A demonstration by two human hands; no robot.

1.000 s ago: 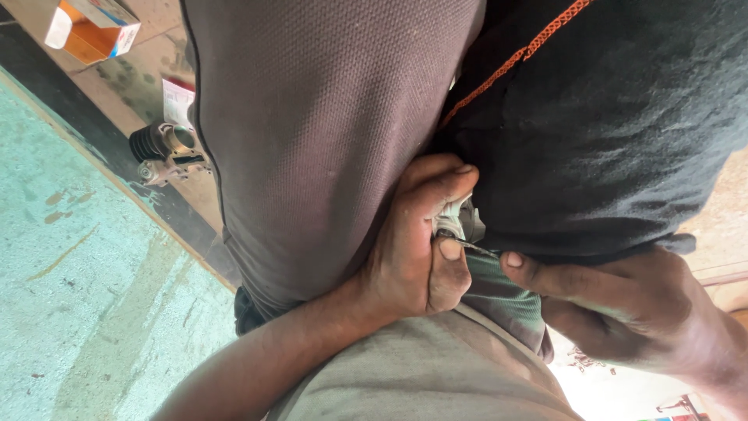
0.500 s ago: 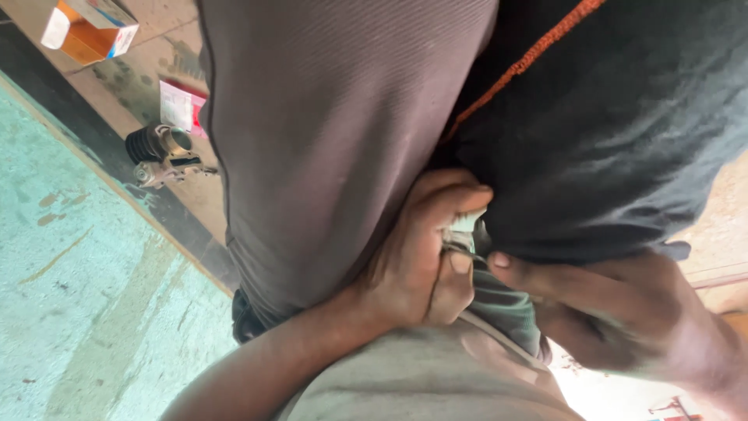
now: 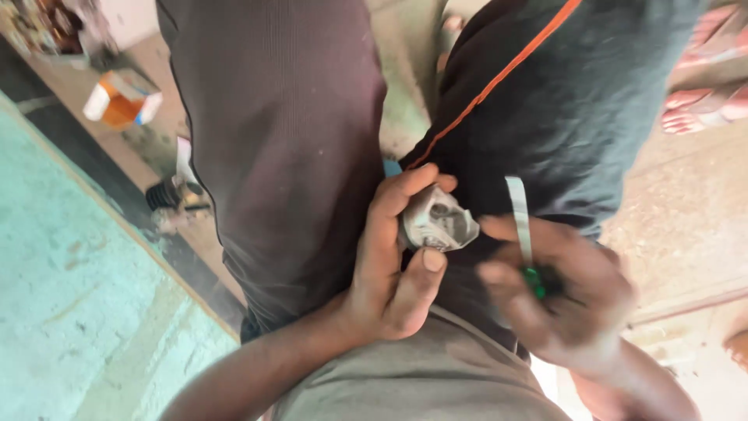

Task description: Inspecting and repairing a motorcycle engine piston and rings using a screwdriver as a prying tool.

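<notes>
Slippage is the likeliest trouble. Near the frame's centre, a small grey metal part [image 3: 436, 221] is pinched in the curled left hand [image 3: 393, 257] against the lap. A green-handled tool [image 3: 528, 249], probably a screwdriver, is gripped in the blurred right hand [image 3: 565, 300]; its tip could skid onto fingers.

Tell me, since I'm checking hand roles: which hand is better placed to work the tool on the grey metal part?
Probably the right hand: it grips a green-handled tool whose blade sits beside the grey metal part. The left hand is wrapped around that part.
</notes>
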